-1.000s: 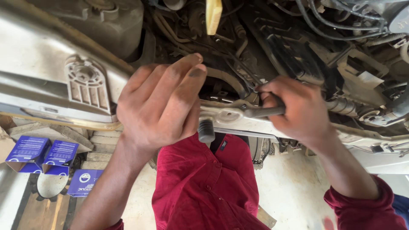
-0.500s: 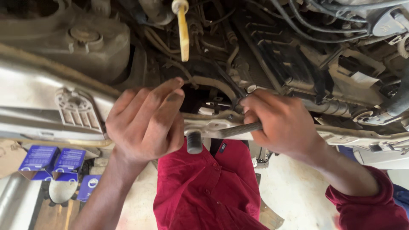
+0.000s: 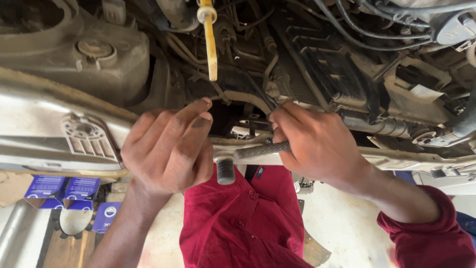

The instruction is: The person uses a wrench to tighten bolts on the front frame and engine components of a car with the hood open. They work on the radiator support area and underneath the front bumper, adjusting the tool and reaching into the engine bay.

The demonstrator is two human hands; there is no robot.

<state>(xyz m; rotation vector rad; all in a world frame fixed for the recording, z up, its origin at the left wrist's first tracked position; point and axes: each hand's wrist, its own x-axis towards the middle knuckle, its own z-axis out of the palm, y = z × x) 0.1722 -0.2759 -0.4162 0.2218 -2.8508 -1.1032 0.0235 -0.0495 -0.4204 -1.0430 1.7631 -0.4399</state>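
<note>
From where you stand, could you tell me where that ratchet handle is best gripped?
Grip the ratchet handle on its knurled shaft, coming from the right. It lies nearly level, the socket hanging at its left end. The right hand already wraps that shaft; the left hand crowds the head end.

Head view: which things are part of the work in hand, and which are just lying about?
In hand: left hand, right hand, ratchet wrench, its socket, cross member.
Lying about: yellow dipstick, blue boxes, round cap.
</note>
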